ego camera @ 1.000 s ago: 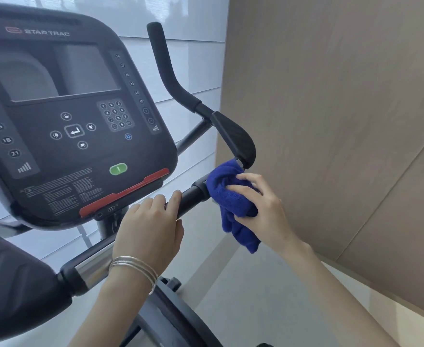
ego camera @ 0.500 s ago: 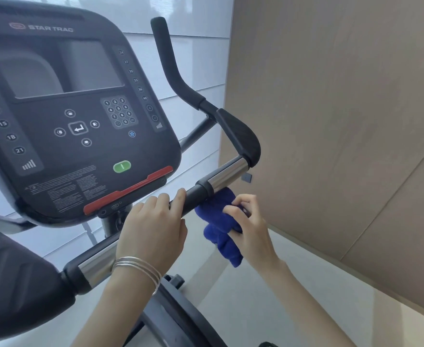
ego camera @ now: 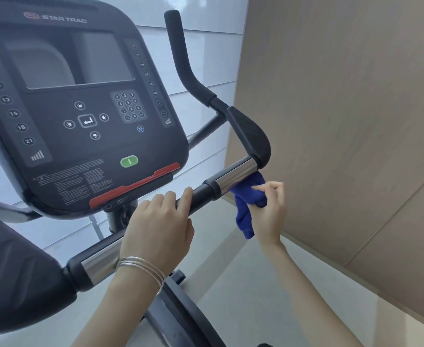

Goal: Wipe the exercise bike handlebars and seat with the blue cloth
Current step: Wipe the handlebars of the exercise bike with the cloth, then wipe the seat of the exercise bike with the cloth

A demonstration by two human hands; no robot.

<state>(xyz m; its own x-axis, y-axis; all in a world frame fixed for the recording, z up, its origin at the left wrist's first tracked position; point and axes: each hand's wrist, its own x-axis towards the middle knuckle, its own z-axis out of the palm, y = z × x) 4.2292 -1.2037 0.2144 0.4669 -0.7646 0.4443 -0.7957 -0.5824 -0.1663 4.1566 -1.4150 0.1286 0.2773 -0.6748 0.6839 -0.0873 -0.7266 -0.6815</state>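
While left hand (ego camera: 155,226) grips the handlebar (ego camera: 200,196) | right hand (ego camera: 268,211) pinches blue cloth (ego camera: 244,206) under chrome sleeve (ego camera: 236,175), 3 o'clock | tan wall (ego camera: 343,96) 2 o'clock, pale floor (ego camera: 243,296) 5 o'clock

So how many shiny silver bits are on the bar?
2. One shiny silver bit above the blue cloth, another on the handlebar beside the left hand. More may be hidden.

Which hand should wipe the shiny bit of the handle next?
The right hand: it holds the blue cloth right under the shiny sleeve. The left hand just grips the black bar and has no cloth.
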